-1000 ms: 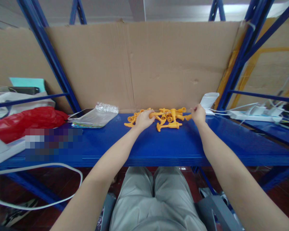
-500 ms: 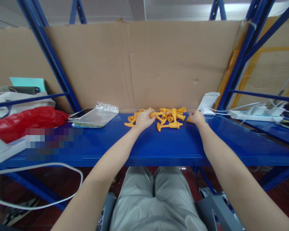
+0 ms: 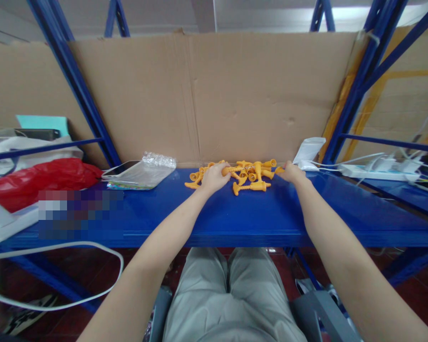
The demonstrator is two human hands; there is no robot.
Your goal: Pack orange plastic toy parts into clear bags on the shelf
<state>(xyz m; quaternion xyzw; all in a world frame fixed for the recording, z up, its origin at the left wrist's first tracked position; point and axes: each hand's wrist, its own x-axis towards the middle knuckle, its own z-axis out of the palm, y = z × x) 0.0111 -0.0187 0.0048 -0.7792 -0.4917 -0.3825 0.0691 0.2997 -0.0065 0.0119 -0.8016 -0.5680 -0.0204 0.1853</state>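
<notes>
Several yellow plastic pieces lie in a loose pile on the blue shelf, some hammer-shaped with spiral shafts, others hollow and flared. My left hand is at the pile's left part, its fingers closed round a yellow piece with a spiral shaft that points right. At the right end of the pile, my right hand pinches a small flared yellow piece, mostly hidden by the fingers. In front of the pile, between my hands, lies a yellow toy hammer on its side.
A tall cardboard sheet stands behind the blue shelf. On the left are a tablet-like device, a clear plastic bag and a red bag. A white box and a power strip are on the right.
My right hand has turned slightly, and the flared piece in it now tilts up and shows more to the left. My left hand stays nearly where it was.
</notes>
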